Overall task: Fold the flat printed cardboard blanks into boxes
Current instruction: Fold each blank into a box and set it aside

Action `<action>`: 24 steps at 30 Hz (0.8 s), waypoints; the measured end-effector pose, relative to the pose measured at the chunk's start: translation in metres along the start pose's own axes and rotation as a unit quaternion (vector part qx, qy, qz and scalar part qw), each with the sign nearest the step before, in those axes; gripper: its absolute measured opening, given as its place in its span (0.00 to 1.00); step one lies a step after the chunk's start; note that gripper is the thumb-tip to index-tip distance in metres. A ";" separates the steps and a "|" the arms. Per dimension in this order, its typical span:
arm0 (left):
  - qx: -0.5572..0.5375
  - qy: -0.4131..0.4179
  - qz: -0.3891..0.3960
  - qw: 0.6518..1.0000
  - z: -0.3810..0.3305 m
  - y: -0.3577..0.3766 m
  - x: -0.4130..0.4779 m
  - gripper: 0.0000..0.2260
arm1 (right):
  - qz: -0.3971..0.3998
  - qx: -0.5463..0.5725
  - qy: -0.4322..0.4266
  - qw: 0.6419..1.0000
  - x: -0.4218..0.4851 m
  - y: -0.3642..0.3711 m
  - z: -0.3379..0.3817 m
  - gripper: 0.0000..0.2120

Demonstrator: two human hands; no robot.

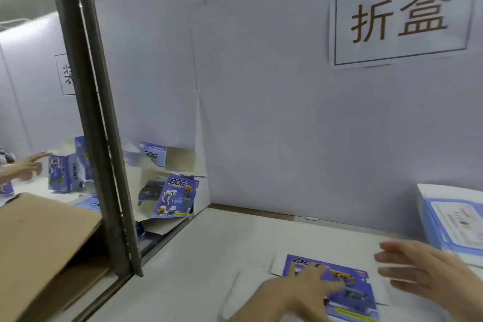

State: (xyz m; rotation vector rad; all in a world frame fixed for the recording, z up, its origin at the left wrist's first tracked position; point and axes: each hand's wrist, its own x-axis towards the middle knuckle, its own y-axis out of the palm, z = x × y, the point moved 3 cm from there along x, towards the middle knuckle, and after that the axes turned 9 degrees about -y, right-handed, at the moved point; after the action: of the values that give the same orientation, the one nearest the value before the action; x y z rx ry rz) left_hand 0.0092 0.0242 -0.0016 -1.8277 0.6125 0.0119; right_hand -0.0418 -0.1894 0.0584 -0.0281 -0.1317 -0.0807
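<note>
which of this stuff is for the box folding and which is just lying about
For the job: flat blue printed cardboard blank under the left hand; right hand; stack of flat blue-and-white printed sheets; folded blue boxes.
Just lying about: brown cardboard carton; white wall sign.

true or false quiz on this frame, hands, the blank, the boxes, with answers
1. The left hand rests with spread fingers on the flat blank. True.
2. The right hand grips a folded box. False: it is open and holds nothing.
3. A stack of printed sheets lies at the table's right side. True.
4. The printed boxes sit right of the blank. False: they are piled far left.
</note>
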 end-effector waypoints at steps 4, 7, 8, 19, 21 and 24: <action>0.104 -0.019 0.022 0.994 -0.002 0.045 0.018 0.31 | 0.013 -0.110 -0.008 0.994 -0.017 0.018 0.006 0.08; 0.096 0.037 -0.019 0.994 0.008 0.058 0.014 0.30 | 0.024 -0.167 -0.027 0.985 -0.019 0.027 0.006 0.06; 0.103 0.054 -0.032 0.993 0.009 0.062 0.010 0.30 | 0.026 -0.175 -0.028 0.984 -0.020 0.028 0.004 0.06; 0.137 0.291 -0.481 0.816 0.009 -0.038 -0.058 0.06 | -0.068 -0.223 -0.284 0.930 -0.039 0.038 0.037 0.19; 0.101 0.254 -0.573 0.772 0.008 -0.070 -0.068 0.06 | -0.138 -0.241 -0.383 0.881 -0.046 0.038 0.047 0.23; -0.213 0.166 -0.644 0.716 -0.002 -0.098 -0.086 0.14 | -0.190 -0.232 -0.392 0.870 -0.046 0.034 0.049 0.26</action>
State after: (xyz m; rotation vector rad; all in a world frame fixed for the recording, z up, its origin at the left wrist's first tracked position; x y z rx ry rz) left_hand -0.0254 0.0777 0.1123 -2.3665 -0.6168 -1.2205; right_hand -0.0908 -0.1504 0.0996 -0.5228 -0.9360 -0.4958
